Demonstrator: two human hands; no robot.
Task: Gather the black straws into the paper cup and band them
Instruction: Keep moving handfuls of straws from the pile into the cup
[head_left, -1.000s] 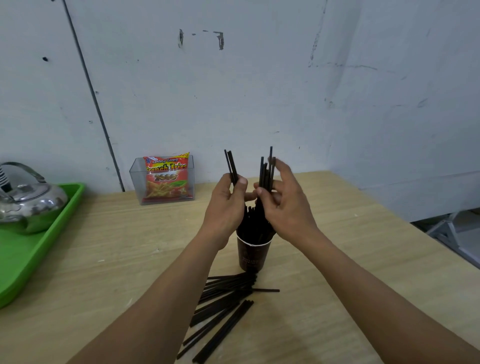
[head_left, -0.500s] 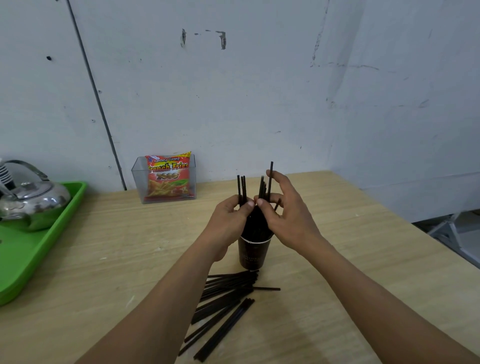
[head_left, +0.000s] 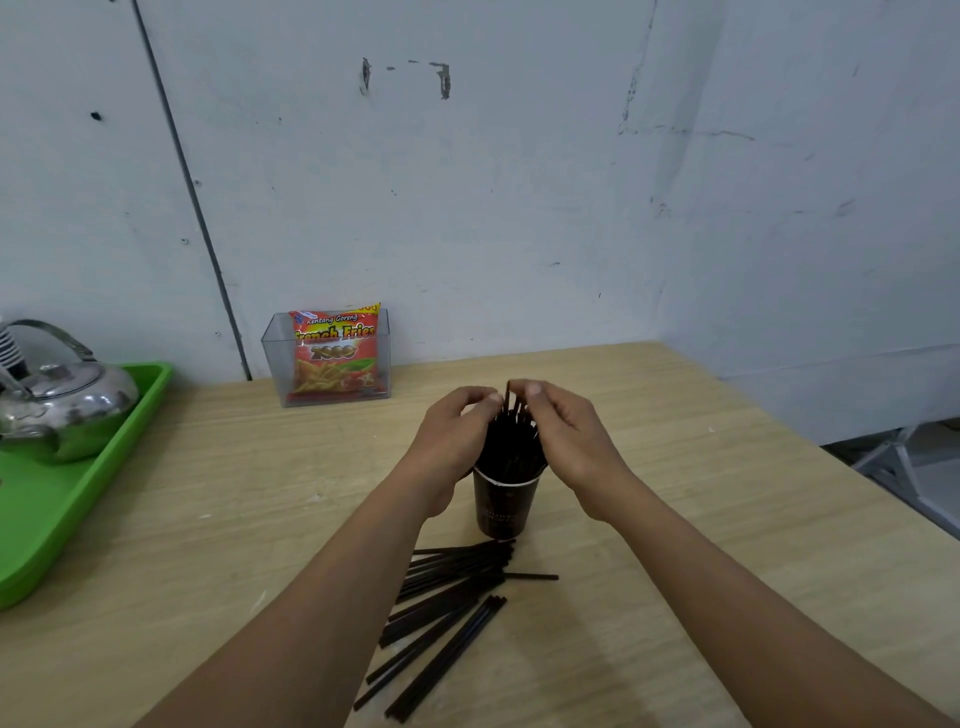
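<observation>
A dark paper cup (head_left: 503, 506) stands upright in the middle of the wooden table (head_left: 727, 519), filled with several black straws (head_left: 511, 441) that rise above its rim. My left hand (head_left: 457, 441) curls against the left side of the bundle, fingertips at the straw tops. My right hand (head_left: 566, 436) curls against the right side, fingertips pinching near the tops. A pile of loose black straws (head_left: 441, 608) lies flat on the table just in front of the cup, fanned toward me.
A green tray (head_left: 78, 499) with a steel kettle (head_left: 62, 405) sits at the left edge. A clear box holding a red snack packet (head_left: 332, 356) stands against the back wall. The table's right edge drops off beside a metal frame (head_left: 904, 467).
Both hands have moved down with the straws they held; the straws now sit deep in the cup and stick up far less than before.
</observation>
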